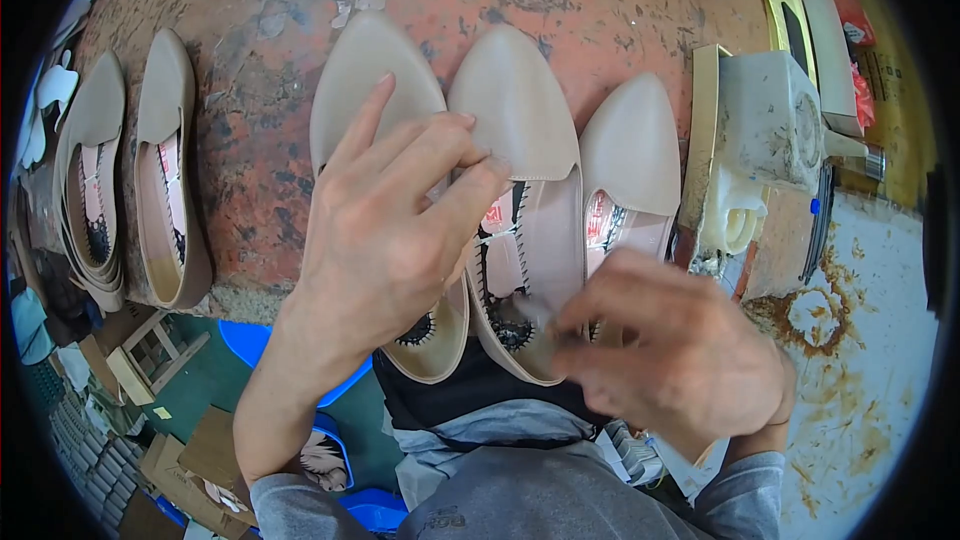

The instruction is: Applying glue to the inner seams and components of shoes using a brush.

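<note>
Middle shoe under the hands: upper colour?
Beige, plain and unpatterned; the middle shoe shows it best in the head view, at its pointed toe.

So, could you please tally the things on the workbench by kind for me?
Beige pointed flat shoes: 5, three under the hands and two at the left
White plastic jug: 1
Hands on the shoes: 2, left hand and right hand
Total: 8

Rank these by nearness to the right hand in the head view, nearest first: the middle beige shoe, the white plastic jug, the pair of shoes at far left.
From the right hand:
1. Middle beige shoe, touched at its heel end.
2. White plastic jug, up on the right.
3. Pair of shoes at far left, across the worn red table.
</note>
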`<state>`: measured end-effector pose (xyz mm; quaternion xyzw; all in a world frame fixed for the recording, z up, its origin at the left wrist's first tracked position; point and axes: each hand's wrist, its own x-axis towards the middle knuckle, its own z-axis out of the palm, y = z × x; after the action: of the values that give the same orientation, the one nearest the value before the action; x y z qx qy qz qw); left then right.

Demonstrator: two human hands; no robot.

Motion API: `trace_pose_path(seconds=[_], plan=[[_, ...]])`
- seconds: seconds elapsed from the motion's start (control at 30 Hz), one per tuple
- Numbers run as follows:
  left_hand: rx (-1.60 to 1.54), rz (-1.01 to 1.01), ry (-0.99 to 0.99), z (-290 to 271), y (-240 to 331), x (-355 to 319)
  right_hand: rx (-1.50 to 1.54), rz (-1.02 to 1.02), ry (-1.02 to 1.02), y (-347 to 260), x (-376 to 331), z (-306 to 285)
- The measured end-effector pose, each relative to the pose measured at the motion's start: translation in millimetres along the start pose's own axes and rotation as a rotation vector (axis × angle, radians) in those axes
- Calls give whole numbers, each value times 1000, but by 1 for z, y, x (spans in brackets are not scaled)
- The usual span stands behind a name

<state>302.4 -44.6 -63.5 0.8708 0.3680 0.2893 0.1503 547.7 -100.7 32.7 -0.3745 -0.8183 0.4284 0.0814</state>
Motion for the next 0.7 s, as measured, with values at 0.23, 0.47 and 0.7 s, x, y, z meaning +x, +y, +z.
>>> trace_pose_path(seconds=[0.23,0.47,0.7], plan=[[4,-8,-10,-2,5,4,-234,-132,466,20,4,30],[33,-20,-36,-5,4,1,-434,-7,422,6,-6,52],[-7,-20,-10,-1,6,5,-541,-93,570,7,-5,51]])
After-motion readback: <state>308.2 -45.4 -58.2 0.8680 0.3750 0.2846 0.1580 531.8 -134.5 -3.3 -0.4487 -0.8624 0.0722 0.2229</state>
